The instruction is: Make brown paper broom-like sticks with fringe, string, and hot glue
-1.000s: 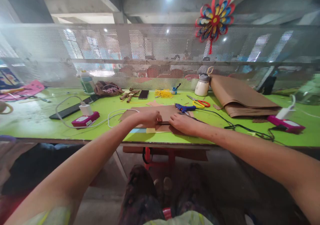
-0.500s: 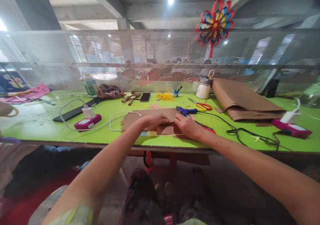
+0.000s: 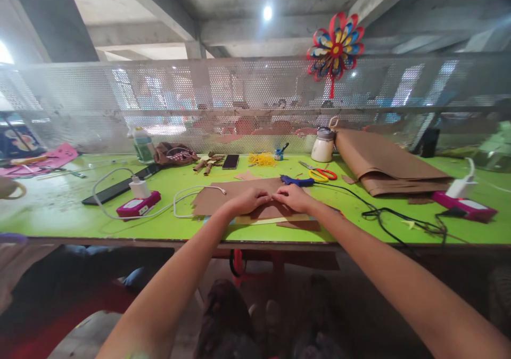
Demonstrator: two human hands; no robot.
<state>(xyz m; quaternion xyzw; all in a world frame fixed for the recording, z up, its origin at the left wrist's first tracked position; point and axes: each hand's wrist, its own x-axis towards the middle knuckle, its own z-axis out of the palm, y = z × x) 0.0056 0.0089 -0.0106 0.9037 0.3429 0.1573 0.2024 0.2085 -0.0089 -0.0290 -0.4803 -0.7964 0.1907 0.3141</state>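
Observation:
My left hand (image 3: 250,200) and my right hand (image 3: 294,197) meet near the table's front edge, fingertips almost touching. Both are closed, pinching the upper edge of a small piece of brown paper (image 3: 268,211). Under them lies a larger brown paper sheet (image 3: 213,198), with a pale yellow strip (image 3: 275,220) and another brown piece (image 3: 299,225) showing at its front. Just beyond my right hand rests a blue glue gun (image 3: 297,181). My fingers hide part of the held piece.
Yellow-and-red scissors (image 3: 322,174), a phone (image 3: 230,161), yellow shreds (image 3: 262,160) and a cream jug (image 3: 322,146) stand farther back. Folded brown paper (image 3: 393,159) lies right. Magenta power strips (image 3: 138,205) sit either side, trailing cables. A perforated screen (image 3: 239,92) borders the table.
Both hands have come closer together over the paper. The right hand has shifted from lying flatter on the sheet to pinching the small piece; the view has tilted up.

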